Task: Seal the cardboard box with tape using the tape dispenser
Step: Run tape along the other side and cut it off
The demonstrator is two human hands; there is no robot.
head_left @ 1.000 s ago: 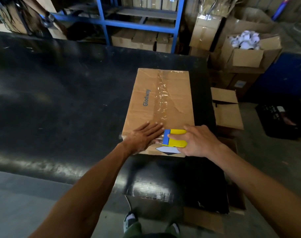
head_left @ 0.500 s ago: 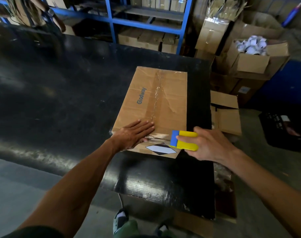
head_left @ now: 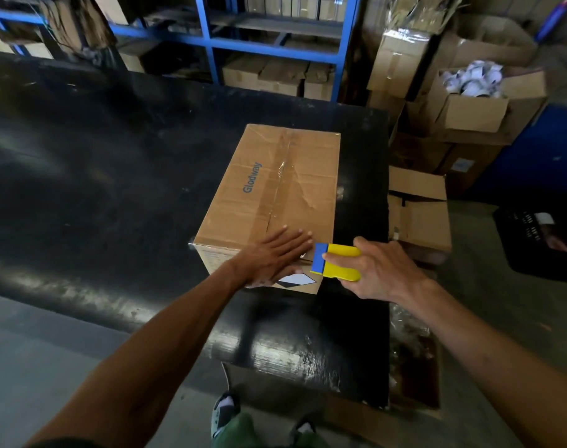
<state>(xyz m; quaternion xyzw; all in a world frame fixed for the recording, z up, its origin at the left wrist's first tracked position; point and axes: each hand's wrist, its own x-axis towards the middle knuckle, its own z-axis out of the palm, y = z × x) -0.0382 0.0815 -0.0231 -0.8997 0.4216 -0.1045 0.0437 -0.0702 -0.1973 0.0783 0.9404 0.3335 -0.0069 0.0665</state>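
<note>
A brown cardboard box (head_left: 275,189) printed "Glodway" lies on the black table (head_left: 114,189), with clear tape running along its top centre seam. My left hand (head_left: 275,257) rests flat, fingers spread, on the box's near top edge and over the front face. My right hand (head_left: 376,270) grips a yellow and blue tape dispenser (head_left: 335,262), held just off the box's near right corner. A black-and-white diamond label (head_left: 296,279) shows on the box's front face below my left hand.
The table's right edge runs just past the box. Beyond it, on the floor, stand open cardboard boxes (head_left: 418,215), a carton of white items (head_left: 472,82) and a black crate (head_left: 540,237). Blue shelving (head_left: 275,50) with cartons stands behind the table.
My right hand has pulled the dispenser off the box's top to the right, past the near corner. My left hand stays pressed on the near edge. The front label has come into view.
</note>
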